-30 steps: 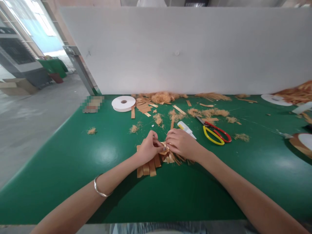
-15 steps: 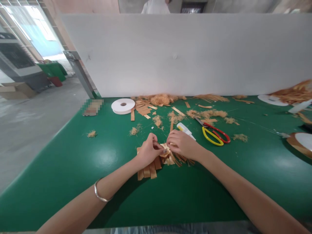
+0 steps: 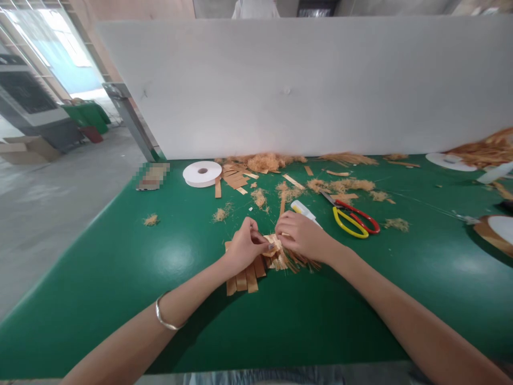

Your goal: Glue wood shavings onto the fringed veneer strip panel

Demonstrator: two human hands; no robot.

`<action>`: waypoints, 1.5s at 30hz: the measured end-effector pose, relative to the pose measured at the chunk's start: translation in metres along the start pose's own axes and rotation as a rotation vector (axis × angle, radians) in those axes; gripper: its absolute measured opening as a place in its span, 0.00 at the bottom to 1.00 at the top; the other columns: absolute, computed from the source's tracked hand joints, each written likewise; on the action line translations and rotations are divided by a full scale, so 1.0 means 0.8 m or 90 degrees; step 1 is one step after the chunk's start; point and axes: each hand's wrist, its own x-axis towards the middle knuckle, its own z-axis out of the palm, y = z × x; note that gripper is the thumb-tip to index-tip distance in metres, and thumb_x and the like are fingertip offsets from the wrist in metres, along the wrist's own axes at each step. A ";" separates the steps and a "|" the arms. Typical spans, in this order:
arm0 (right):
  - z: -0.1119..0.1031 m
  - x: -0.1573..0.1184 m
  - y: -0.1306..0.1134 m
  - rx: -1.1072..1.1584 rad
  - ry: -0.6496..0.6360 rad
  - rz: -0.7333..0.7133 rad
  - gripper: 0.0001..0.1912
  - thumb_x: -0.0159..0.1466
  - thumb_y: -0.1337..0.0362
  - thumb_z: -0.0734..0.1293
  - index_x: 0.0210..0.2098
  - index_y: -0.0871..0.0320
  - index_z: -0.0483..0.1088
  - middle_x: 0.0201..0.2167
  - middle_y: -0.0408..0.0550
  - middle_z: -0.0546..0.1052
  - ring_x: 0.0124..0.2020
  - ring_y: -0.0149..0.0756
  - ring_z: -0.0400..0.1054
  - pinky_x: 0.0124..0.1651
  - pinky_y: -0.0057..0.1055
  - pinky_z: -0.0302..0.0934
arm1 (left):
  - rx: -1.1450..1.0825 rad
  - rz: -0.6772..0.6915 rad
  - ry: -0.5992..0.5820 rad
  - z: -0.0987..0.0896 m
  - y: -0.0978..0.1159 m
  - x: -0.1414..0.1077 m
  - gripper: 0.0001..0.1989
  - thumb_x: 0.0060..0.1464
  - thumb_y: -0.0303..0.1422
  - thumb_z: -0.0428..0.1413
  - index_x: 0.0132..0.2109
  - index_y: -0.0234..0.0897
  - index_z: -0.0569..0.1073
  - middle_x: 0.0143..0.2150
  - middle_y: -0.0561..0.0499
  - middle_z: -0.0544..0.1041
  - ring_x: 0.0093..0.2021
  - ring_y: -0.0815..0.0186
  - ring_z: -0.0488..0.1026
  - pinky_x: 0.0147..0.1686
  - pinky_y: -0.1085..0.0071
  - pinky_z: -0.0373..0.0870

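My left hand (image 3: pixel 244 248) is closed, thumb and fingers pinched on a piece of tan ribbon (image 3: pixel 272 249). Close beside it, my right hand (image 3: pixel 302 235) is also closed, its fingertips pressed together at the ribbon's right side; what exactly they pinch is hidden. Below my left hand, several flat ribbon strips (image 3: pixel 242 280) lie side by side on the green table. Frayed ribbon fringe (image 3: pixel 286 261) spreads under and beside my right hand. Just behind the right hand lies a white bottle with a yellow part (image 3: pixel 303 210).
Scissors with red and yellow handles (image 3: pixel 355 222) lie right of my hands. A white ribbon spool (image 3: pixel 202 174), cut strips (image 3: pixel 236 179) and fluffy fibre clumps (image 3: pixel 272 162) are along the back, before a white panel (image 3: pixel 280 91). Another spool (image 3: pixel 497 235) sits far right.
My right hand has shifted very slightly at the ribbon. Both hands otherwise keep their places, and the view has tilted a little.
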 end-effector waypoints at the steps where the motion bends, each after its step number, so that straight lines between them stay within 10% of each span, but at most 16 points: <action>1: -0.002 -0.001 0.003 -0.004 0.011 0.008 0.11 0.63 0.68 0.58 0.28 0.58 0.70 0.30 0.51 0.74 0.39 0.41 0.62 0.43 0.40 0.58 | -0.001 -0.002 -0.002 0.000 0.000 0.000 0.23 0.42 0.28 0.62 0.34 0.41 0.52 0.24 0.58 0.76 0.28 0.66 0.74 0.30 0.72 0.67; 34: -0.009 -0.007 0.005 0.126 0.000 0.126 0.07 0.60 0.67 0.60 0.27 0.57 0.66 0.30 0.48 0.72 0.38 0.38 0.62 0.42 0.37 0.57 | -0.010 -0.011 -0.003 0.000 0.003 0.001 0.22 0.43 0.28 0.62 0.35 0.41 0.54 0.25 0.57 0.76 0.29 0.67 0.74 0.32 0.71 0.68; 45: 0.009 -0.001 0.000 0.874 0.007 0.386 0.10 0.59 0.57 0.61 0.29 0.56 0.58 0.27 0.45 0.70 0.30 0.33 0.65 0.32 0.30 0.57 | -0.021 0.002 -0.001 -0.001 0.002 0.000 0.21 0.43 0.27 0.62 0.36 0.40 0.55 0.26 0.55 0.76 0.29 0.67 0.74 0.33 0.69 0.69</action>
